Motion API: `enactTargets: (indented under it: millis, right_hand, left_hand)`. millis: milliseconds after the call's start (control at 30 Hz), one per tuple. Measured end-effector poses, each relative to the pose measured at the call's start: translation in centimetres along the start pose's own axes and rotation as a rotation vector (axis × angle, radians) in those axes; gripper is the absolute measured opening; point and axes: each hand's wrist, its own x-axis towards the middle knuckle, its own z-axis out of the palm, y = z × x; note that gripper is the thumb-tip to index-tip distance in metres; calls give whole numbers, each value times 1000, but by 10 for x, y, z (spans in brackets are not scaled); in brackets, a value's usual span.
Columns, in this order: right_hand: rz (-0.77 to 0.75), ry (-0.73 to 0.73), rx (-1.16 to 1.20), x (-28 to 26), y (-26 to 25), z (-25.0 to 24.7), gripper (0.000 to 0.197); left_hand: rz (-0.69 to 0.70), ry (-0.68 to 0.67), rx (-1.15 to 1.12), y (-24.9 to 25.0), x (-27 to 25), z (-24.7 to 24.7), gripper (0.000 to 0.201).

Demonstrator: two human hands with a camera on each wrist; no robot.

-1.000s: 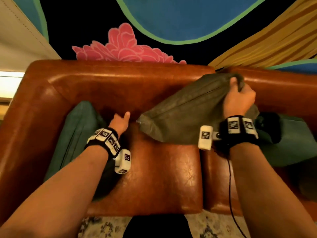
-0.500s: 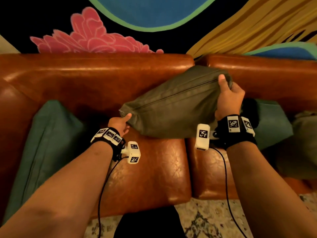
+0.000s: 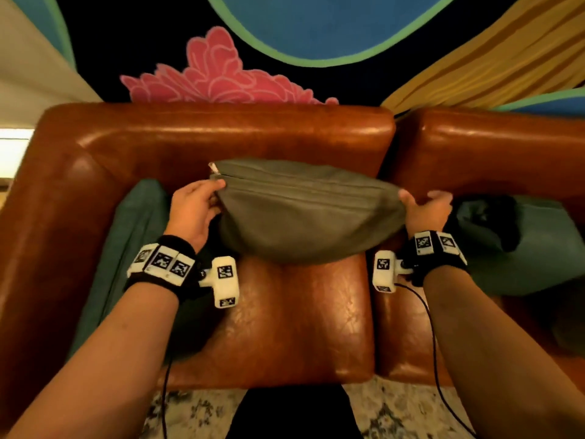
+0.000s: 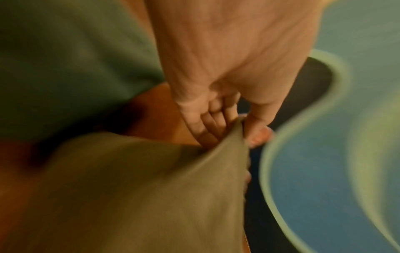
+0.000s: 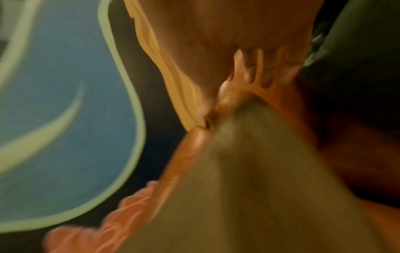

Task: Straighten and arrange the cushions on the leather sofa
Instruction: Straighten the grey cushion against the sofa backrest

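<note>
An olive-grey cushion [image 3: 304,213] hangs level above the brown leather sofa seat [image 3: 294,315], in front of the backrest [image 3: 221,134]. My left hand [image 3: 202,204] pinches its upper left corner, thumb on top. My right hand [image 3: 424,207] grips the upper right corner. In the left wrist view the left hand [image 4: 236,126] pinches the olive fabric [image 4: 151,188] between fingers and thumb. The right wrist view is blurred; the right hand [image 5: 244,82] holds the cushion's corner [image 5: 249,154]. A teal cushion [image 3: 126,248] leans against the left armrest. Another teal cushion [image 3: 531,248] lies on the right seat.
A dark object [image 3: 493,217] rests on the right teal cushion. A second sofa section [image 3: 493,147] adjoins at the right. A painted wall with a pink flower [image 3: 218,74] rises behind. Patterned rug [image 3: 399,413] lies in front of the sofa. Wrist cables [image 3: 433,343] hang by my forearms.
My left hand has taken hold of the olive cushion's left corner and lifted it. The cushion swung from a slant to level and shifted left, both hands at its top corners.
</note>
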Motion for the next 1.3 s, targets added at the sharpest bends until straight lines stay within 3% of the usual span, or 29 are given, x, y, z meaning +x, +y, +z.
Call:
enactTargets:
  millis: [33,100,167,200,267,333,367,400,467,533,600,700,800,867,933,967,1000,1067,1100,1133,1200,1300]
  right_hand:
    - [-85,-74,68,-10,-8,6,81]
    - [-366,-400,89,-42,-34,23,100]
    - [-604,-715,-60,-86,-55,47,114]
    - [-685,-730,-105,-101,-61,57,112]
    - [-665,-502,40,-106,-71,66,82]
    - [-523,-209,174,-83,-75,62,45]
    - [-461,-106,198,-68,-76,55,37]
    - [-417,-56,217,-56,-77,48,37]
    - [-364,-53,256,-40,-76,36,43]
    - [-364,-76,261,-34,-70,31,45]
    - [-366,-72,290,-31,-61,28,39]
    - [-325,-44,341,-34,-57,23,36]
    - [-383,-36,270,-43,-60,21,45]
    - [-433,-8,224,-58,-67,31,36]
    - [-449,22,251,-84,-78,53,29]
    - [-459,0,293,-99,-83,68,29]
    - [-488,-78,300,-114,-88,82,35]
    - [-575,-419,172,-144,-95,114,57]
    - [-605,-598,79,-152,-96,127,66]
    - [-633,-688,-19,-154,-93,137,68]
    - [-620,-586,-221,-133,-79,141,57]
    - [-356,-259,-447,-77,-38,120,46]
  left_hand:
    - [32,38,72,4,-4,7,7]
    - [106,70,201,13,-13,26,18]
    - [260,-17,364,23,-29,62,21]
    - [368,-115,468,28,-42,84,20]
    - [537,-308,579,31,-63,120,14]
    - [664,-270,676,23,-51,118,19]
    - [654,-178,738,16,-34,105,26]
    - [557,-81,821,3,-12,84,35]
    - [150,107,901,-29,26,43,47]
    - [-233,141,697,-58,45,14,50]
    - [-352,126,395,-78,52,7,46]
    - [-298,161,298,-98,63,-2,27]
    - [-375,199,216,-104,61,-14,10]
    - [-357,223,327,-100,59,-20,14]
    - [-225,197,564,-84,50,-16,18]
    - [-154,145,634,-67,38,-9,31]
    - [-147,45,550,-50,24,1,44]
    - [-235,-214,259,-23,6,14,58]
    - [-277,-312,155,-11,1,15,66]
    - [-281,-355,124,-3,-1,13,71]
    - [-227,-309,226,6,2,4,69]
    - [-83,-183,517,4,12,1,71]
